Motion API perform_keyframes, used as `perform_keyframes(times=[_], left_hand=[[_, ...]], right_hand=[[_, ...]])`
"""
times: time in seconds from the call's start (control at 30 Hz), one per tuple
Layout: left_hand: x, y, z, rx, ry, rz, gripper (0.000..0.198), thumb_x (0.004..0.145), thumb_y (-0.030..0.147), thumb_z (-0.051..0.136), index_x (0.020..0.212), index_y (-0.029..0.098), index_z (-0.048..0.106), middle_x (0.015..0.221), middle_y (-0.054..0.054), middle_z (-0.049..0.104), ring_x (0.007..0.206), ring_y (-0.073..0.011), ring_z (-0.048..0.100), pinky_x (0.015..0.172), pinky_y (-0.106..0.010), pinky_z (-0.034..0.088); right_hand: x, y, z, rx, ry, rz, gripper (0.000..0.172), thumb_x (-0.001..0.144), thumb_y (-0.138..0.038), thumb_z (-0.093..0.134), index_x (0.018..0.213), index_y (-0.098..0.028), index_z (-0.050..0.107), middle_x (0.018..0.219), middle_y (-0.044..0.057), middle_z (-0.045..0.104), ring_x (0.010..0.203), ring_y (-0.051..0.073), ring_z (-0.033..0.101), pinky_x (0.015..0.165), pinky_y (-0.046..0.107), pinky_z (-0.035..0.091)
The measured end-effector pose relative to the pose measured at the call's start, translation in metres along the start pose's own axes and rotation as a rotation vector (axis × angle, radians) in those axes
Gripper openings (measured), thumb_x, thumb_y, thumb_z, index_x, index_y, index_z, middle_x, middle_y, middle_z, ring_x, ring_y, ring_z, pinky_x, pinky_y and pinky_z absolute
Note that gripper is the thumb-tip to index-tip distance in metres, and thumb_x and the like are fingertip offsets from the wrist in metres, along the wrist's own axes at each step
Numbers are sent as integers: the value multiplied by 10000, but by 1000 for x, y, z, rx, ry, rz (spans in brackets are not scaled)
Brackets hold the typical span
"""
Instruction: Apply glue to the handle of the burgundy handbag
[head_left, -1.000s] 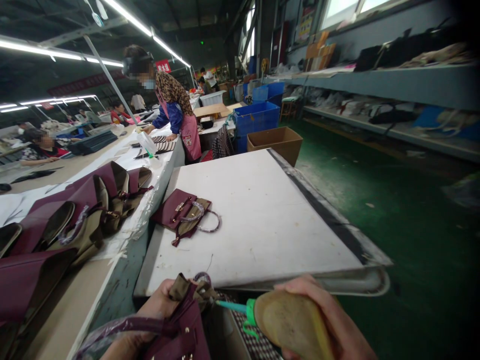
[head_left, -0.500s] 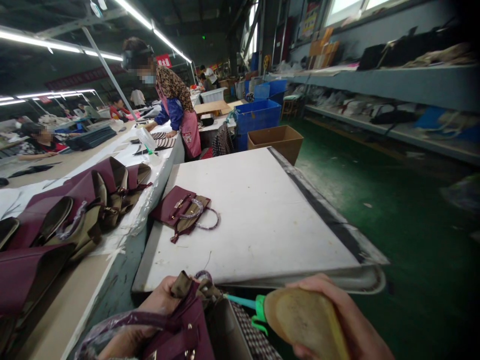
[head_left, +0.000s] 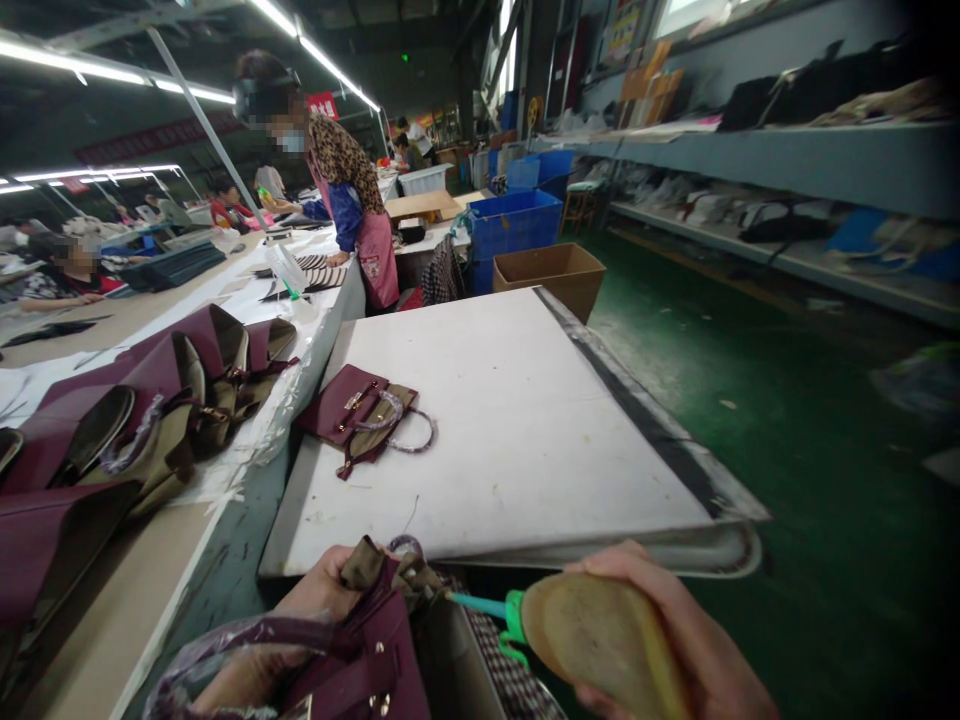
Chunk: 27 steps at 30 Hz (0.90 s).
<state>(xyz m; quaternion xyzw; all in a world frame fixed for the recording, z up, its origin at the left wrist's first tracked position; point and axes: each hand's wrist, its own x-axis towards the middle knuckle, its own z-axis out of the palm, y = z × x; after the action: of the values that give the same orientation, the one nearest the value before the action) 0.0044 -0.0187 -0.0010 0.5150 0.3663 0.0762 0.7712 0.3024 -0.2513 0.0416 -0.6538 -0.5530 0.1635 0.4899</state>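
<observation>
My left hand (head_left: 319,600) grips a maroon handbag (head_left: 352,655) at its upper edge, where a tan flap sticks up; its handle is wrapped in clear plastic. My right hand (head_left: 679,640) holds a tan squeeze bottle (head_left: 596,635) with a green cap, and the thin teal nozzle (head_left: 476,603) touches the bag's top edge. Both hands are at the bottom of the view, below the near edge of a white board table (head_left: 525,430). A finished maroon handbag (head_left: 360,415) lies flat on that table's left side.
Several maroon and tan handbags (head_left: 150,410) lie in a row on the long bench at left. A person in a pink apron (head_left: 341,185) stands at that bench further back. A cardboard box (head_left: 551,275) and blue crates (head_left: 514,230) stand beyond the table. Green floor and shelves are to the right.
The bottle and my right hand have shifted slightly right and the view has tilted a little down. The nozzle stays at the bag's top edge.
</observation>
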Motion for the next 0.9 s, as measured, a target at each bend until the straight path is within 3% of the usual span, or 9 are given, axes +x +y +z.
perform_keyframes(times=[0.1, 0.27, 0.37, 0.53, 0.73, 0.9], left_hand=[[2, -2, 0, 36, 9, 7, 423, 697, 387, 983, 1011, 140, 844, 925, -87, 817, 875, -220, 734, 855, -274, 552], [-4, 13, 6, 71, -76, -43, 351, 819, 375, 899, 1078, 148, 827, 977, -94, 818, 912, -231, 733, 864, -296, 527], [-8, 27, 10, 47, -138, -31, 267, 826, 299, 885, 1032, 143, 820, 965, -77, 808, 892, -220, 720, 852, -302, 521], [2, 38, 11, 64, -201, -45, 230, 795, 179, 853, 1015, 126, 811, 1033, -89, 810, 939, -230, 718, 888, -332, 533], [24, 43, 8, 143, -157, -46, 146, 724, 136, 793, 870, 131, 798, 848, -28, 781, 798, -182, 670, 787, -285, 514], [32, 45, 9, 184, -204, -33, 135, 781, 176, 805, 903, 140, 760, 888, -14, 752, 841, -162, 655, 804, -261, 494]], right_hand=[[0, 5, 2, -108, -104, -91, 687, 835, -416, 838, 1405, -351, 459, 1173, 68, 709, 997, 328, 755, 841, 400, 701], [9, 9, -3, -330, -112, -163, 597, 929, -424, 689, 1453, -265, 451, 1296, 135, 692, 1172, 365, 719, 941, 446, 679], [21, 2, -12, -340, -89, -142, 569, 938, -490, 709, 1413, -283, 472, 1236, 88, 715, 1118, 288, 742, 988, 323, 641], [30, -3, -23, -239, -32, -25, 515, 955, -508, 702, 1383, -312, 493, 1190, 47, 696, 991, 208, 759, 851, 169, 632], [28, 14, -6, -93, -81, 119, 506, 952, -543, 704, 1364, -335, 495, 1162, 48, 689, 929, 231, 744, 785, 298, 675], [38, 25, 3, -112, -62, 119, 519, 938, -561, 717, 1340, -301, 518, 1159, 74, 683, 949, 273, 727, 856, 448, 666]])
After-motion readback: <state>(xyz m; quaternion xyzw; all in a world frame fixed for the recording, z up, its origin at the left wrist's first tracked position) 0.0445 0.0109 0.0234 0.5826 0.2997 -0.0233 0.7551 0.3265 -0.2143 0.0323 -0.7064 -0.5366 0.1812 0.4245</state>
